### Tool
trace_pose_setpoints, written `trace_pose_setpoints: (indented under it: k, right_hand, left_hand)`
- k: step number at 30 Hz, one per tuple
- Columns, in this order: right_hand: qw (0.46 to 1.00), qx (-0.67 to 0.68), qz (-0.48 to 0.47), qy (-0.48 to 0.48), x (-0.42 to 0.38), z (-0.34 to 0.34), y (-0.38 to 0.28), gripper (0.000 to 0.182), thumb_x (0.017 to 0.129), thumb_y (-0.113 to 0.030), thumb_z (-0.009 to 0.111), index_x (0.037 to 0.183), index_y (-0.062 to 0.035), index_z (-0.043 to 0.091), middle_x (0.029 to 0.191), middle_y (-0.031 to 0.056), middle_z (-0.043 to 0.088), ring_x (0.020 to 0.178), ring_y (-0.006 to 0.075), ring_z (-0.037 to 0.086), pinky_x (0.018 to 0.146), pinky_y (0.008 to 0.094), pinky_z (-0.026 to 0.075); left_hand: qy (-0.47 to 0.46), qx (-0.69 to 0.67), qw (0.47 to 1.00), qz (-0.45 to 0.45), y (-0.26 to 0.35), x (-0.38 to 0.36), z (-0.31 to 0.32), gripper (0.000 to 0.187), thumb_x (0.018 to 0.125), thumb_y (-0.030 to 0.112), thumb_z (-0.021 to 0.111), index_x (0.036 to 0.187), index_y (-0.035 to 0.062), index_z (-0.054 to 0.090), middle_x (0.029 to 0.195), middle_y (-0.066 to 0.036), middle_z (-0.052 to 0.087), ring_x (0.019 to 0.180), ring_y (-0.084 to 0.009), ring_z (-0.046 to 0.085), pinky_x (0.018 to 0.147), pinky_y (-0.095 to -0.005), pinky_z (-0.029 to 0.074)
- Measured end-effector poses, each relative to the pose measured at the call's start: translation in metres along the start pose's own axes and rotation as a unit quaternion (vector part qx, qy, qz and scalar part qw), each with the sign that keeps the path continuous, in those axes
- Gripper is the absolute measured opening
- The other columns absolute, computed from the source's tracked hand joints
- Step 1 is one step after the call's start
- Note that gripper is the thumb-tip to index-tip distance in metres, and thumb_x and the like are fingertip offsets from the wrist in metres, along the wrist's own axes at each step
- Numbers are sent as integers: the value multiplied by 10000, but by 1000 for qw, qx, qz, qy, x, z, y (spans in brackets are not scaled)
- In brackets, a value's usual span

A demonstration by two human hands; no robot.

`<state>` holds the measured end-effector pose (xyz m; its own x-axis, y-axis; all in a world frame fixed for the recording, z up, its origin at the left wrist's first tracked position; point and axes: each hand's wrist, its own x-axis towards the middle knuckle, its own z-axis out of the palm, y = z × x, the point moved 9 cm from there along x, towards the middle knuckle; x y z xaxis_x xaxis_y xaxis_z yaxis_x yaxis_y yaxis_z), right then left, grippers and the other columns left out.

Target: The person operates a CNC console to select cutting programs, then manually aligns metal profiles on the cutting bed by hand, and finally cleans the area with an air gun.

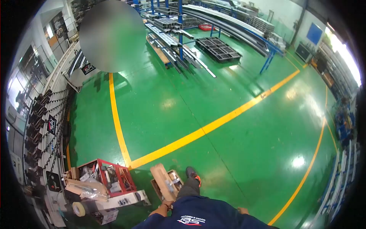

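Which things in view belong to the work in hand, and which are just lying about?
Likely in use, nearest the left hand:
- brown flat piece
- open box beneath it

Apparently just lying about:
- tape roll
- red-framed bin
- black pallet

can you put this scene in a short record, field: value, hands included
place: workshop
floor: green floor with yellow lines
left hand: left hand beside the open box, grip unclear
right hand: right hand by the shirt, mostly hidden
lower left: red bin of mixed items, tape roll nearby
far side: black pallet beside racked metal bars
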<state>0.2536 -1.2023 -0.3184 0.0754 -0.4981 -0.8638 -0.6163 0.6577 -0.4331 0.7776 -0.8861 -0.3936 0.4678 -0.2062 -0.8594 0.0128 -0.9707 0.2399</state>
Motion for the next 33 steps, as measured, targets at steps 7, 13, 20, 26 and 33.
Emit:
trace_pose_setpoints:
  k: [7,13,20,26,33]
  right_hand:
    - [985,163,-43,41,137,6,-313,486,1016,-312,669,1383,-6,578,1056,205,727,881,339,722,734,562,582]
    - [997,33,-73,-9,229,138,-566,504,1052,-332,640,1426,-5,552,1147,195,726,1008,375,729,850,578,568]
    - [974,-145,-91,-150,341,252,-823,523,1059,-298,632,1473,2,526,1236,235,724,1096,402,728,865,582,590]
    - [833,-424,-270,-231,453,429,-1086,385,1010,-289,686,1298,-38,646,1059,189,759,839,331,747,713,533,598]
    - [918,-249,-253,-178,436,740,-1403,346,1000,-299,664,1256,-66,643,966,127,735,760,255,692,636,448,529]
  left_hand:
    - [62,-226,963,136,248,134,-207,585,977,555,747,1203,17,781,1070,-114,775,879,-207,727,697,-402,571]
    - [128,-320,894,287,452,176,-410,637,1000,466,771,1438,18,657,1219,-119,773,1023,-190,727,914,-373,580]
    - [124,-424,897,21,359,302,-450,716,973,572,696,1461,48,665,1472,-222,675,1328,-343,660,1110,-463,514]
    - [32,-343,917,-201,287,272,-485,670,1008,608,533,1513,176,616,1565,-168,568,1421,-379,542,1179,-516,444]
    - [94,-501,832,-220,338,350,-595,638,989,603,602,1432,149,674,1391,-155,659,1238,-346,622,1052,-485,507]
